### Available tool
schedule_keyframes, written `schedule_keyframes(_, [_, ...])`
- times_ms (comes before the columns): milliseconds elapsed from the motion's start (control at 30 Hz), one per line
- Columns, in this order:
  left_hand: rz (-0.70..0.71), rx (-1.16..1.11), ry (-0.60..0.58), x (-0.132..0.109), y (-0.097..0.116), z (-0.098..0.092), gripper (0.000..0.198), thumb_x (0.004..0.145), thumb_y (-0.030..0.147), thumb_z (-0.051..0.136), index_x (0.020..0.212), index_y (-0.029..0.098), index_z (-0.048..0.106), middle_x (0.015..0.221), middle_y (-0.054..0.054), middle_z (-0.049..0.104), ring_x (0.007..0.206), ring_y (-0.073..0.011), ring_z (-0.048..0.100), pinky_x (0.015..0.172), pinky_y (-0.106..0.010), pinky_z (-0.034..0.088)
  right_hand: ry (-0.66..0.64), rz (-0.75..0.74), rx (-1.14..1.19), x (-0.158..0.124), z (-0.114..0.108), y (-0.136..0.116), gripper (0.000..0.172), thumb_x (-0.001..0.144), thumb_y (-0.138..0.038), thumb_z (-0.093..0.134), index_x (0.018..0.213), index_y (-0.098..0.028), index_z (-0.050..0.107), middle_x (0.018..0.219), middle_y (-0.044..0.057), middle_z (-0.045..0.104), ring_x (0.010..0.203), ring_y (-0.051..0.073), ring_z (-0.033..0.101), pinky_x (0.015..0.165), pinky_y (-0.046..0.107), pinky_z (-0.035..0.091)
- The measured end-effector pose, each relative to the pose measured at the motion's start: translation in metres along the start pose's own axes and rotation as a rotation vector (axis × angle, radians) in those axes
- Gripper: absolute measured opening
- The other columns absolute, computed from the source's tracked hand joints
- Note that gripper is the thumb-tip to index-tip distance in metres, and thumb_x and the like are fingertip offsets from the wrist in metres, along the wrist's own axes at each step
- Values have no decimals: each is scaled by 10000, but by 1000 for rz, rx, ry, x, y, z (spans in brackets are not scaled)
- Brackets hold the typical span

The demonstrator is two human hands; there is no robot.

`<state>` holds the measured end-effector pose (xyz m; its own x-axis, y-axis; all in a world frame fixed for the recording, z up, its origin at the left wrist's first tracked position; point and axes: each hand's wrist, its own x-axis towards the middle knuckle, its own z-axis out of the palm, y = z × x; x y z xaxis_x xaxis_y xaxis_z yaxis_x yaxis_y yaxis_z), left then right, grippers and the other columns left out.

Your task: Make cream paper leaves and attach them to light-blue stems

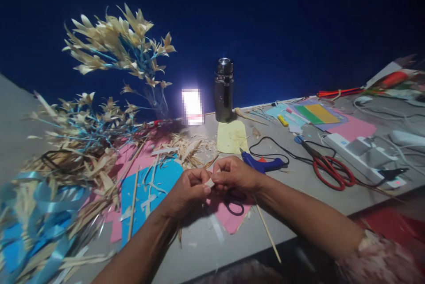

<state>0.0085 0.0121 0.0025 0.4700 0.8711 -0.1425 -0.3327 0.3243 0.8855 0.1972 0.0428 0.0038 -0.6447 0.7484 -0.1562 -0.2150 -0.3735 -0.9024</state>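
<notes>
Both hands meet over the middle of the table, pinching a small pale strip (210, 182) between their fingertips. My left hand (191, 188) is closed on its left end, and my right hand (237, 174) grips the other side. Whether the strip is husk or paper I cannot tell. Below the hands lie dark-handled scissors (235, 208) on a pink sheet (229, 221), partly covered by my fingers. A thin wooden stick (268, 230) slants out from under my right wrist. Just beyond that wrist rests a blue glue gun (262, 163).
A dark flask (224, 93) stands at the back behind a yellow sheet (232, 137). Red-handled scissors (334, 171) and a power strip (368, 160) with cords lie right. Dried husk flowers (113, 44), blue ribbon (49, 208) and a blue sheet (156, 177) occupy the left.
</notes>
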Motion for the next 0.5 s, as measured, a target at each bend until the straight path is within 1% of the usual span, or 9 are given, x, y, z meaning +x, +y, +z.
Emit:
schedule_keyframes(67, [5, -74, -54, 0, 3, -1, 397, 583, 364, 924, 600, 169, 579, 628, -26, 682, 612, -160, 606, 602, -271, 437, -3, -11, 65, 1, -1, -1, 454, 624, -484, 919, 704, -136, 640, 549, -22, 624, 457, 73, 530, 458, 166, 375])
schedule_keyframes(133, [-3, -106, -81, 0, 5, 0, 375, 588, 395, 913, 653, 166, 623, 626, -24, 675, 621, -166, 606, 614, -278, 450, 10, -29, 108, 2, -2, -2, 464, 621, -480, 923, 665, -143, 606, 526, -34, 602, 439, 70, 512, 455, 174, 398])
schedule_keyframes(167, [-12, -90, -73, 0, 6, 0, 363, 593, 398, 910, 709, 159, 663, 662, -31, 691, 630, -165, 610, 617, -278, 456, 22, -37, 117, 2, -2, -3, 458, 627, -468, 923, 659, -146, 599, 523, -38, 596, 437, 69, 508, 459, 178, 412])
schedule_keyframes(233, [-15, -23, -6, 1, 4, 3, 348, 611, 372, 910, 785, 146, 711, 733, -48, 722, 653, -159, 623, 623, -268, 460, 42, -38, 106, 2, -2, -3, 431, 647, -446, 919, 688, -145, 614, 538, -36, 607, 449, 73, 525, 470, 180, 431])
schedule_keyframes(300, [-3, 23, 69, 2, 2, 5, 301, 625, 331, 912, 747, 143, 712, 724, -48, 725, 640, -148, 625, 618, -258, 458, 44, -30, 85, 2, -3, -3, 412, 661, -440, 913, 725, -144, 633, 561, -29, 628, 465, 85, 553, 476, 186, 443])
schedule_keyframes(333, [4, 20, 85, 2, 0, 6, 299, 623, 333, 916, 706, 146, 698, 699, -44, 719, 623, -145, 621, 616, -262, 461, 46, -35, 84, 2, -4, -3, 410, 662, -439, 911, 719, -144, 634, 560, -28, 627, 467, 87, 555, 474, 187, 443])
schedule_keyframes(400, [8, -11, 77, 1, -1, 5, 332, 605, 365, 925, 663, 156, 674, 658, -35, 704, 598, -151, 617, 614, -283, 478, 58, -63, 117, 4, -7, -3, 419, 655, -435, 914, 670, -143, 615, 535, -35, 603, 456, 79, 530, 467, 184, 433])
schedule_keyframes(500, [4, -20, 35, 1, 0, 4, 346, 621, 400, 919, 754, 168, 699, 696, -32, 706, 629, -162, 629, 632, -299, 501, 72, -102, 167, 7, -11, -5, 437, 648, -430, 919, 624, -142, 592, 504, -46, 564, 445, 63, 484, 472, 181, 419])
